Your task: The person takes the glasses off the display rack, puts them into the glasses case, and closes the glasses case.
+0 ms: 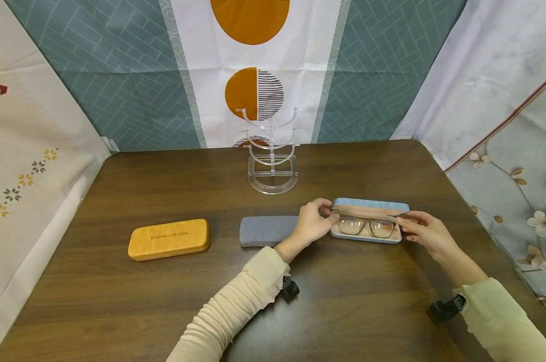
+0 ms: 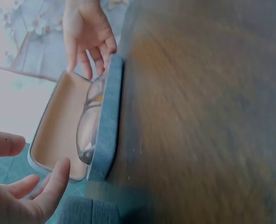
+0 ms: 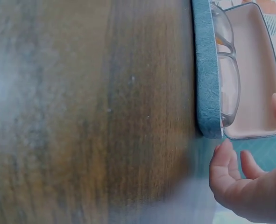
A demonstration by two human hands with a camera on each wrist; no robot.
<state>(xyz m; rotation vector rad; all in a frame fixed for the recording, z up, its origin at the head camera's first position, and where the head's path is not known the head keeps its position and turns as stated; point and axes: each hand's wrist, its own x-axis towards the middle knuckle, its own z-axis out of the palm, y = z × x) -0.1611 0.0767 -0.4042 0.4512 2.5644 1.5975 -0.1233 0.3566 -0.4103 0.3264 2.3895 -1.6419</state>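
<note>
A light blue glasses case (image 1: 370, 205) lies open on the brown table (image 1: 164, 311), with a pair of clear-framed glasses (image 1: 367, 227) inside. My left hand (image 1: 323, 214) is at the case's left end, its thumb and fingers spread around the end with a small gap in the left wrist view (image 2: 38, 162). My right hand (image 1: 406, 224) is at the right end with its fingers relaxed, just off the case corner in the right wrist view (image 3: 252, 128). Both wrist views show the glasses (image 2: 88, 126) (image 3: 229, 79) lying in the case (image 2: 107, 126) (image 3: 207, 70). Neither hand grips anything.
A closed grey case (image 1: 265, 230) lies just left of my left hand. A closed yellow case (image 1: 168, 239) sits further left. A clear acrylic stand (image 1: 273, 161) rises behind the cases at the table's back. Patterned cloth walls surround the table.
</note>
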